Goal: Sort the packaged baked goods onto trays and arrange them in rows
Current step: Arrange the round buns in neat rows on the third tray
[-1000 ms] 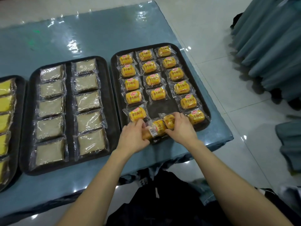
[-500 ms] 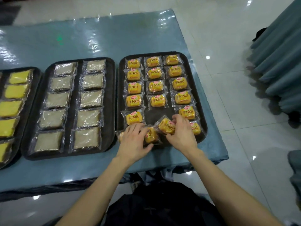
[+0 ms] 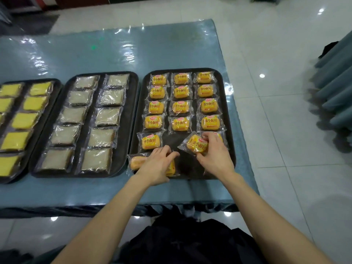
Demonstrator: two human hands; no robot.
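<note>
Head view: blue desk (image 3: 133, 54), and the black tray (image 3: 228, 111) at its right end holds rows of yellow buns. Right hand (image 3: 215, 155) has its fingers (image 3: 209, 138) curled narrow round a bun packet (image 3: 196, 144) over the near gap, label slanting down to the right. Left hand (image 3: 158, 166) lies on a second packet (image 3: 138, 161) at the near-left corner, long axis crosswise; grip unclear.

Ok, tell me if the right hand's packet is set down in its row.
Not yet: the right hand holds the bun packet askew, beside the middle column's bare gap in the tray.
</note>
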